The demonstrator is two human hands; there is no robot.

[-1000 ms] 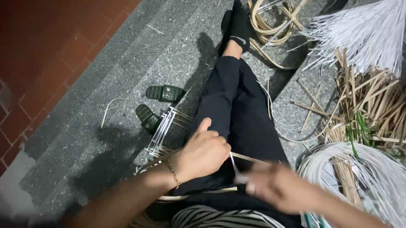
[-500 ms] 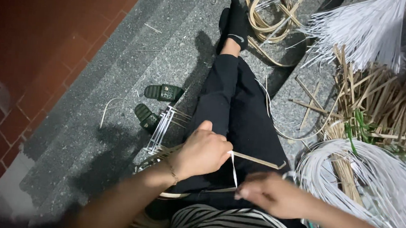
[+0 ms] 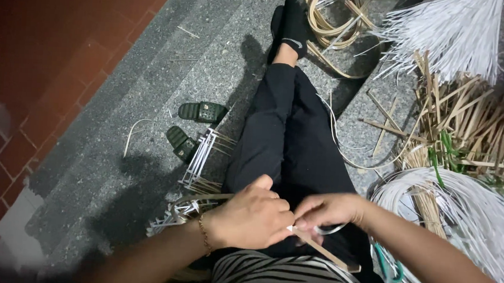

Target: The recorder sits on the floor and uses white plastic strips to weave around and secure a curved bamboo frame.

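At the bottom of the frame, over a striped shirt (image 3: 296,281), the two hands meet in the lap. The left hand (image 3: 253,217), with a thin bracelet (image 3: 204,235) at the wrist, has its fingers curled shut around a white strip (image 3: 328,229) and a flat tan splint (image 3: 327,254) that runs down to the lower right. The right hand (image 3: 332,210) sits just beside it, touching it at the fingertips, and pinches the same white strip, which loops out under the thumb — both hands are closed on the material, just below the centre of the frame. To the left of the left wrist lies a partly woven piece (image 3: 194,181) of white and tan strips, its loose ends fanning onto the grey stone floor (image 3: 150,94). Black trousers (image 3: 287,143) stretch up the middle of the frame to a foot in a black sock (image 3: 294,24) at the top. Two dark green sandals (image 3: 191,126) lie on the floor left of the legs, near the woven piece. At the right edge a coil of white strips (image 3: 469,213) fills the lower right, with tan sticks (image 3: 469,123) heaped above it — and a fan of white strips (image 3: 451,31) at the upper right. Coiled tan cane (image 3: 329,21) lies by the sock. Red brick paving (image 3: 42,47) takes the upper left.
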